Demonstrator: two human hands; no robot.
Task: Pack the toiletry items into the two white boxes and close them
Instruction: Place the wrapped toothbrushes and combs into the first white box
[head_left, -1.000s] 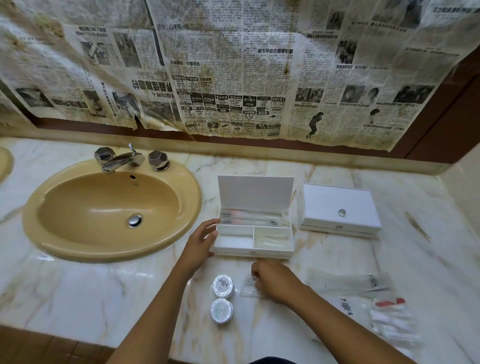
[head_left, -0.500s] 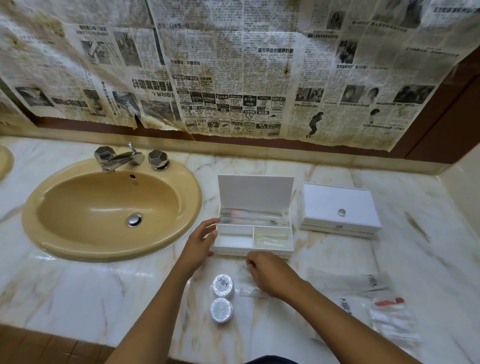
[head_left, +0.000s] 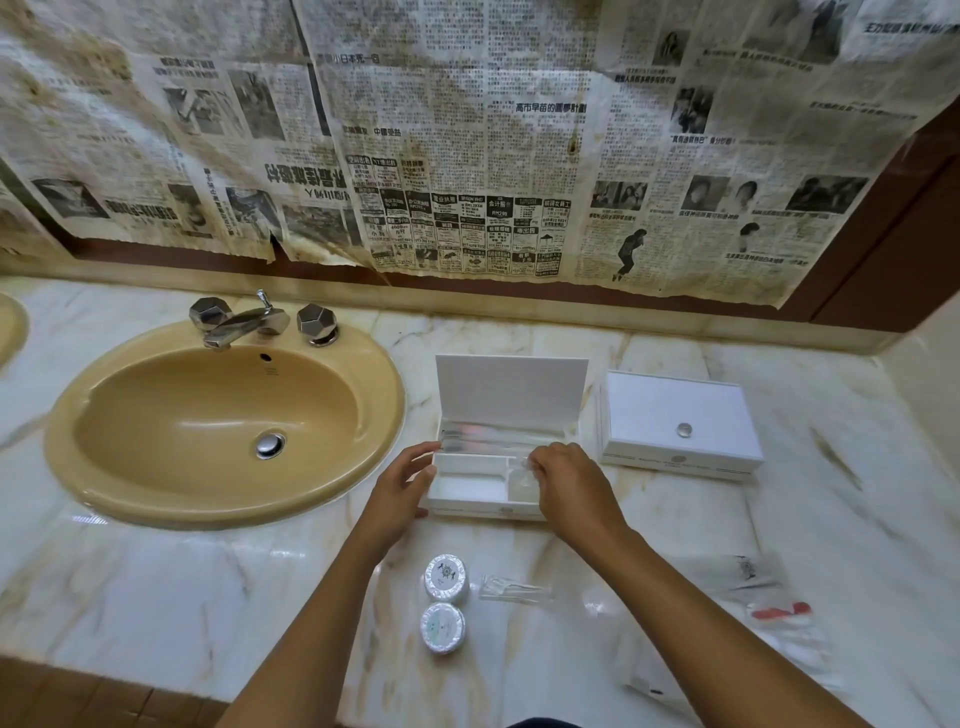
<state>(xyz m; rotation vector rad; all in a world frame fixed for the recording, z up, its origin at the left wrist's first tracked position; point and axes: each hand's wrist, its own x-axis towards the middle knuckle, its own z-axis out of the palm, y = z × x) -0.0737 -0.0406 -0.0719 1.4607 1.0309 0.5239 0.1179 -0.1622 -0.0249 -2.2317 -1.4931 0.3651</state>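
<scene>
Right grip (head_left: 563, 480) pinches a clear sachet (head_left: 522, 470) over the open box (head_left: 511, 400); left grip (head_left: 402, 486), open, steadies its side. Next: drop it in the right compartment.

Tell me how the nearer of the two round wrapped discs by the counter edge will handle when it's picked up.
The nearer round disc lies flat on the marble counter, so it probably won't roll unless tipped on edge. Its crinkled, shiny wrap looks slippery, so pinch it by the rim. It seems small and stiff, probably easy for one hand.
</scene>
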